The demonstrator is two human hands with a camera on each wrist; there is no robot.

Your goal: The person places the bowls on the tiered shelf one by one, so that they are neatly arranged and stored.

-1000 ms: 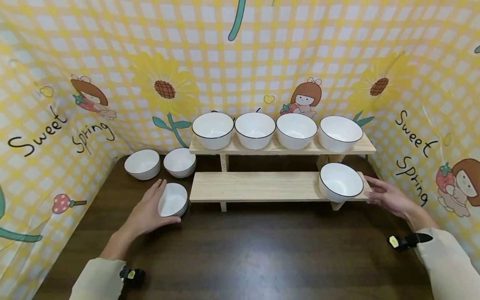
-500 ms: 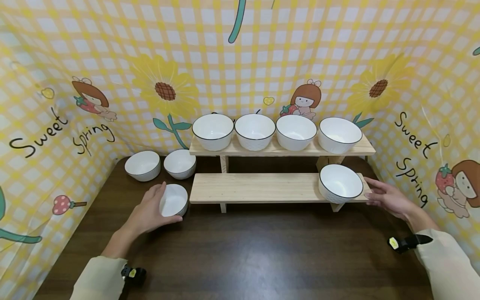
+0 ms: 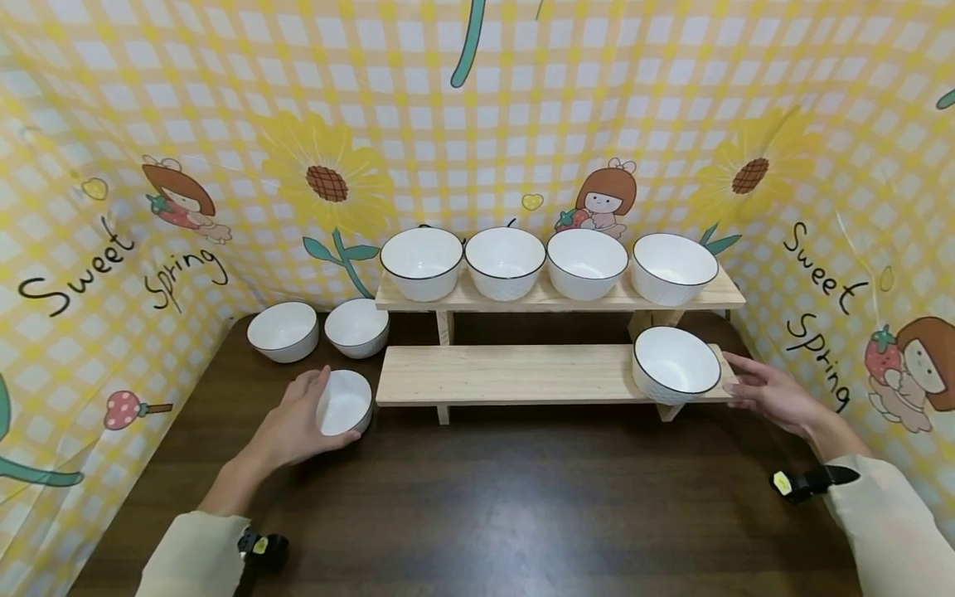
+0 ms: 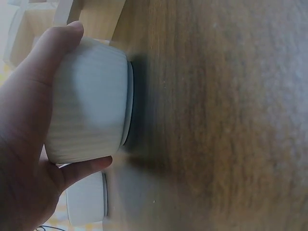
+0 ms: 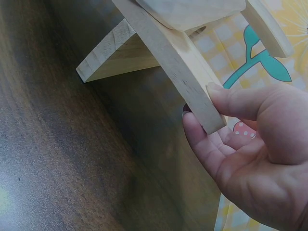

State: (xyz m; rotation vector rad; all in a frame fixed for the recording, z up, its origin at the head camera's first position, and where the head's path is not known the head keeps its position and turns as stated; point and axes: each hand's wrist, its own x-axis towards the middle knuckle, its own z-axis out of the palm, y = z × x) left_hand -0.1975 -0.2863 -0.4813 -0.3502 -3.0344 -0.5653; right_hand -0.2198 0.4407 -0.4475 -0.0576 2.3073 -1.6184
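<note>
My left hand grips a white bowl on the table, left of the wooden shelf. In the left wrist view the thumb lies along one side of the ribbed bowl and a finger along the other; the remaining fingers are hidden. My right hand pinches the right end of the two-tier shelf's lower board. The right wrist view shows the thumb on top of the board end and fingertips beneath it. Just left of that hand, a white bowl with a dark rim stands on the lower board.
Several matching bowls stand in a row on the upper board, among them one bowl at its left end. Two more, a left bowl and a right bowl, sit behind my left hand. A checked cloth surrounds the dark table.
</note>
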